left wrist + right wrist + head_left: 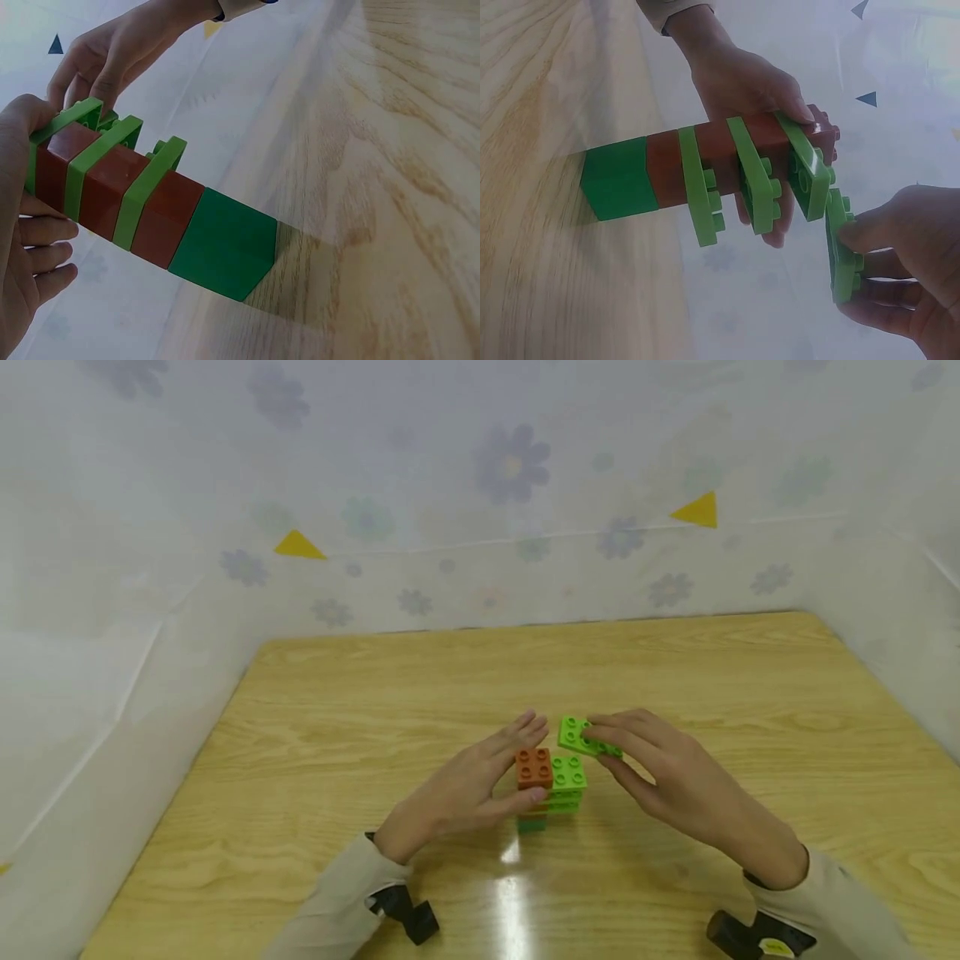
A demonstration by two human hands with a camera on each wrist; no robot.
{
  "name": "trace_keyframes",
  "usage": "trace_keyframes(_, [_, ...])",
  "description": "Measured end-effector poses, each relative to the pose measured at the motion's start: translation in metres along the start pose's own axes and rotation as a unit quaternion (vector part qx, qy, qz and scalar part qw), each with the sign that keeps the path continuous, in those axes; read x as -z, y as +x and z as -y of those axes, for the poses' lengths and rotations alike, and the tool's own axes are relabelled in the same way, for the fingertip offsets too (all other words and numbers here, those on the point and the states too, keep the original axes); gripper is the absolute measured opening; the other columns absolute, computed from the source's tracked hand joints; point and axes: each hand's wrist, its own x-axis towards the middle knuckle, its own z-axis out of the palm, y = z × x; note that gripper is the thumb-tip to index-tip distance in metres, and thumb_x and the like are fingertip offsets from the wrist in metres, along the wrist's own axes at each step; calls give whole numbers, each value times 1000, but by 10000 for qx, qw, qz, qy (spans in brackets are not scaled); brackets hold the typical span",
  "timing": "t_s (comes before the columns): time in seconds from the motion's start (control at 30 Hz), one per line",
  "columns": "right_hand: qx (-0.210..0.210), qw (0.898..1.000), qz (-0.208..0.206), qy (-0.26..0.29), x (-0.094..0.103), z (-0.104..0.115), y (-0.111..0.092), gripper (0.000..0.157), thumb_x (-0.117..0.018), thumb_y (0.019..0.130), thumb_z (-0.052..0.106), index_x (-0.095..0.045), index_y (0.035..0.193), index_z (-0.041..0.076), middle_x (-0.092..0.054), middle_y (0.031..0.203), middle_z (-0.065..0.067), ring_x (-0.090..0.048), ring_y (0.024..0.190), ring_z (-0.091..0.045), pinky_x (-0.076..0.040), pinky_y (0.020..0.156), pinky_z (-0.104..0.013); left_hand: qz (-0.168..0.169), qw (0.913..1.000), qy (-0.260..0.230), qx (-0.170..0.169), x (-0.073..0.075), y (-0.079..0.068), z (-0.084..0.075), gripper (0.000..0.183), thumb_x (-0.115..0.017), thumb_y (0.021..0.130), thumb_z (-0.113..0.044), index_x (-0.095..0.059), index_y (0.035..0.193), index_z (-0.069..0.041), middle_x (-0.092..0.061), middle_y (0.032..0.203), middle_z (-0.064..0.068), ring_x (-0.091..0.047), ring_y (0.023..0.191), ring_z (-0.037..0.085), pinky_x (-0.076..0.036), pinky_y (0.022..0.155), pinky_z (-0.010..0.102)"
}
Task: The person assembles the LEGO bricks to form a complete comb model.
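Note:
A toy brick tower stands upright on the table. At its foot is a dark green brick point(225, 244); above it reddish-brown bricks point(534, 768) alternate with light green plates point(756, 180) whose studded ends jut out to the right. My left hand point(472, 785) holds the tower near its top, thumb on the near side and fingers behind. To the right of the top, my right hand point(675, 768) pinches a loose light green plate point(843, 262) between thumb and fingers. In the right wrist view this plate is beside the uppermost jutting plate; whether they touch I cannot tell.
The wood-grain table point(337, 693) reaches back to a white flowered cloth point(450, 485) that hangs behind and at both sides. Yellow triangles point(300, 545) are on the cloth. Each wrist wears a black camera mount point(408, 914).

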Motion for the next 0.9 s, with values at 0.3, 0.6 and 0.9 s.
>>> trace_keyframes(0.3, [169,9996,110,175,-2,7,10,44,-35,106,34,-64,121,5,-64,121,-10,-59,108,-25,-49,88,-31,14,10000,8,3,-1,0,0,74,-32,99,-61,-25,153,-12,-15,159,3,-14,146,12,-24,116,41])
trace_keyframes(0.6, [238,9992,132,304,-2,11,13,41,-37,106,31,-62,123,4,-63,121,-10,-59,109,-24,-50,89,-29,-69,9999,-99,13,-2,-1,-1,69,-33,99,-60,-24,154,-21,-18,159,5,-18,145,16,-27,115,44])
trace_keyframes(0.9, [306,9981,226,479,-5,19,13,40,-39,105,27,-62,125,2,-62,123,-13,-59,109,-26,-48,91,-24,11,9999,-151,32,-1,-2,0,70,-36,99,-57,-23,154,-16,-15,159,3,-22,144,17,-27,115,40])
